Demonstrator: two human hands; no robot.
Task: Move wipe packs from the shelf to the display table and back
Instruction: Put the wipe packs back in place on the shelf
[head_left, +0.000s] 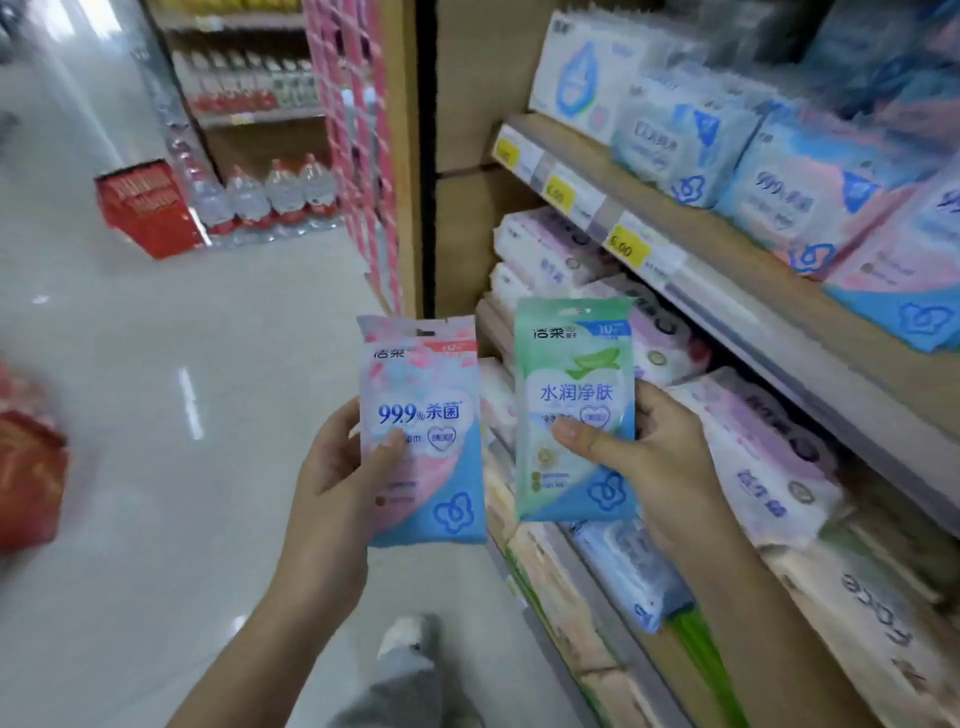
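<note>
Gripped a pink-and-blue soft plastic wipe pack (421, 431) in the left hand (337, 467), thumb across its face, and a green-and-blue soft plastic wipe pack (576, 410) in the right hand (649, 457), both upright, apart, just beside the wooden shelf (727, 270). Probably needed firm, uncrushing pinches for the carry.

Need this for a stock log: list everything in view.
pink wipe pack: one, pink and blue, in the left hand
green wipe pack: one, green and blue, in the right hand
upper packs: several, blue, pink and white, on the upper shelf
lower packs: many, white and lilac, below it
price tags: three, yellow, on the shelf edge
water bottles: several, clear with red labels, on the far floor
red box: one, red, beside the bottles
shoe: one, pale, bottom centre
left hand: grips the pink wipe pack
right hand: grips the green wipe pack
</note>
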